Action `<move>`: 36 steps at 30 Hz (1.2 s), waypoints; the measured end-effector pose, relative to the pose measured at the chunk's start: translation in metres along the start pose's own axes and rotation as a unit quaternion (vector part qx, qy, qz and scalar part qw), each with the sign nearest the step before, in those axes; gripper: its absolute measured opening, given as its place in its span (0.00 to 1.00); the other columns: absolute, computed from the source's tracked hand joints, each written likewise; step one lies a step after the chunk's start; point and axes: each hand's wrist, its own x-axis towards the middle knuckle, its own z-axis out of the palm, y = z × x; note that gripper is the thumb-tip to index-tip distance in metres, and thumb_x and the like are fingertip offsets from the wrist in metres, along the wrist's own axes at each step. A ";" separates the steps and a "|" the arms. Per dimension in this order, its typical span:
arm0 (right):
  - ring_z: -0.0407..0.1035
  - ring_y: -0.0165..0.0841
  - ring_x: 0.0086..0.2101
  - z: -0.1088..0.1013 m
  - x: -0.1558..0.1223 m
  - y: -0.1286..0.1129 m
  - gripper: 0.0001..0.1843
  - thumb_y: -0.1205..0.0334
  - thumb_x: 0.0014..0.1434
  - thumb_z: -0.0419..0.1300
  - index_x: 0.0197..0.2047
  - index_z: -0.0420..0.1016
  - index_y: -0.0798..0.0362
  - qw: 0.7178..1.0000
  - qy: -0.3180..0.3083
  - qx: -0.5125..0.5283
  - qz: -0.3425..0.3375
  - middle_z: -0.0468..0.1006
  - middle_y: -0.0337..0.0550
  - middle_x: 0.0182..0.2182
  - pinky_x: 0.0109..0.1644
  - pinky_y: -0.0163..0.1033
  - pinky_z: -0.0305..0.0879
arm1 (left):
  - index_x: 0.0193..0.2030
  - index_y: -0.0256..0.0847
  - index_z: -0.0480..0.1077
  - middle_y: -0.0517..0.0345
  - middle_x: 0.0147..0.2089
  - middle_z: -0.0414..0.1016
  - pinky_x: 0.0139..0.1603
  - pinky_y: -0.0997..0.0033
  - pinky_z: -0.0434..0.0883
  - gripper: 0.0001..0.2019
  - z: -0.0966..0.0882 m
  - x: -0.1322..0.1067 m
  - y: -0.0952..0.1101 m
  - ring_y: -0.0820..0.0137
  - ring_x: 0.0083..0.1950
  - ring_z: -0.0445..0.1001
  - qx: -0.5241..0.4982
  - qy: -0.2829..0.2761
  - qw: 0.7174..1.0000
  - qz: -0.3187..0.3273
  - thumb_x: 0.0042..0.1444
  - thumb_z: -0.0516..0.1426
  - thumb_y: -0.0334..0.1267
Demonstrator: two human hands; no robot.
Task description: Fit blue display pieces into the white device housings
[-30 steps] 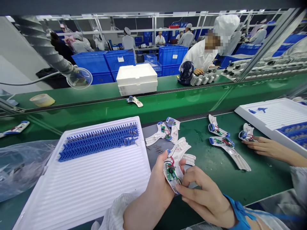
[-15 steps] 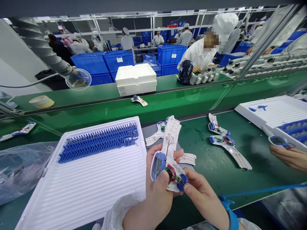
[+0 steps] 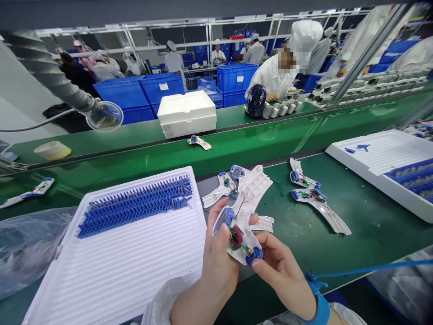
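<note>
Currently the open thermometer shell (image 3: 244, 215) is held above the near edge of the green bench (image 3: 365, 234), between both hands. Its long axis runs from lower left to upper right: the white handle half points up and away toward the conveyor (image 3: 237, 149), while the blue nozzle cap sits at the lower end, nearest the person. The left hand (image 3: 219, 257) pinches the shell from the left, thumb pressed beside the blue display window; the right hand (image 3: 282, 271) closes its fingertips on the nozzle end from below. Compared with half a second ago, the handle leans further to the right instead of standing nearly upright, and the co-worker's hand that held a unit at the right edge is gone from view. Counted on the bench: one opened unit (image 3: 225, 189) lies just beyond the held shell, and two opened units (image 3: 313, 198) lie well to the right. One more unit (image 3: 199, 142) lies on the conveyor. Two white trays are in view, the near tray (image 3: 111, 271) carrying rows of blue parts (image 3: 135, 205), and the far tray (image 3: 379, 158) at the right.
</note>
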 end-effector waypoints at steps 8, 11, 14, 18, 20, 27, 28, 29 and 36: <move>0.67 0.27 0.29 -0.018 0.003 -0.007 0.09 0.54 0.57 0.64 0.38 0.73 0.49 0.991 0.043 -0.072 -0.100 0.74 0.39 0.30 0.33 0.27 0.66 | 0.51 0.44 0.67 0.53 0.51 0.77 0.55 0.67 0.67 0.23 -0.012 -0.002 -0.016 0.63 0.54 0.73 0.145 -0.142 0.979 -0.006 0.48 0.65 0.40; 0.67 0.27 0.28 -0.019 -0.001 -0.011 0.08 0.55 0.58 0.63 0.39 0.74 0.48 0.985 0.035 -0.112 -0.128 0.75 0.38 0.30 0.32 0.27 0.67 | 0.47 0.43 0.71 0.53 0.49 0.79 0.53 0.66 0.69 0.16 -0.012 -0.003 -0.020 0.63 0.51 0.75 0.157 -0.123 0.980 -0.016 0.50 0.64 0.37; 0.66 0.26 0.25 -0.017 -0.004 -0.012 0.09 0.54 0.57 0.64 0.38 0.73 0.48 0.983 0.043 -0.120 -0.136 0.74 0.37 0.28 0.29 0.26 0.66 | 0.44 0.42 0.73 0.54 0.45 0.81 0.50 0.68 0.71 0.15 -0.010 -0.004 -0.020 0.64 0.48 0.77 0.149 -0.117 0.982 -0.019 0.48 0.66 0.38; 0.68 0.28 0.25 -0.021 -0.002 -0.009 0.10 0.54 0.58 0.62 0.38 0.72 0.50 0.981 0.026 -0.153 -0.115 0.74 0.39 0.28 0.29 0.29 0.68 | 0.43 0.42 0.74 0.54 0.44 0.82 0.48 0.71 0.72 0.14 -0.010 0.000 -0.020 0.66 0.45 0.79 0.146 -0.104 0.984 -0.018 0.47 0.66 0.36; 0.68 0.29 0.27 -0.025 0.002 -0.006 0.09 0.57 0.59 0.62 0.40 0.70 0.50 0.963 0.046 -0.226 -0.139 0.73 0.40 0.30 0.30 0.32 0.68 | 0.43 0.41 0.73 0.55 0.42 0.82 0.47 0.73 0.73 0.14 -0.012 0.005 -0.022 0.68 0.44 0.79 0.156 -0.081 0.984 -0.004 0.48 0.66 0.35; 0.63 0.40 0.44 -0.025 0.014 -0.004 0.11 0.74 0.59 0.56 0.44 0.71 0.51 0.759 0.139 -0.529 -0.353 0.65 0.49 0.45 0.43 0.45 0.64 | 0.47 0.43 0.71 0.58 0.45 0.81 0.49 0.77 0.71 0.15 -0.020 0.016 -0.033 0.73 0.45 0.77 0.184 -0.046 0.981 0.049 0.52 0.63 0.37; 0.62 0.41 0.45 -0.024 0.015 -0.005 0.12 0.74 0.60 0.56 0.45 0.71 0.52 0.751 0.125 -0.543 -0.354 0.66 0.50 0.46 0.44 0.47 0.64 | 0.49 0.43 0.70 0.58 0.46 0.81 0.50 0.76 0.70 0.15 -0.021 0.016 -0.035 0.73 0.46 0.77 0.186 -0.044 0.980 0.050 0.53 0.62 0.37; 0.62 0.43 0.46 -0.023 0.016 -0.007 0.12 0.74 0.59 0.56 0.45 0.71 0.53 0.747 0.115 -0.552 -0.352 0.66 0.51 0.46 0.45 0.50 0.63 | 0.50 0.44 0.70 0.59 0.47 0.80 0.51 0.75 0.70 0.16 -0.022 0.015 -0.036 0.73 0.48 0.76 0.189 -0.042 0.980 0.051 0.55 0.61 0.38; 0.61 0.46 0.50 -0.022 0.022 -0.012 0.04 0.69 0.58 0.59 0.37 0.72 0.51 0.781 0.101 -0.546 -0.285 0.70 0.48 0.46 0.48 0.56 0.63 | 0.54 0.42 0.65 0.51 0.51 0.73 0.51 0.67 0.67 0.19 -0.028 0.005 -0.039 0.66 0.49 0.70 0.353 -0.049 0.932 0.067 0.62 0.48 0.50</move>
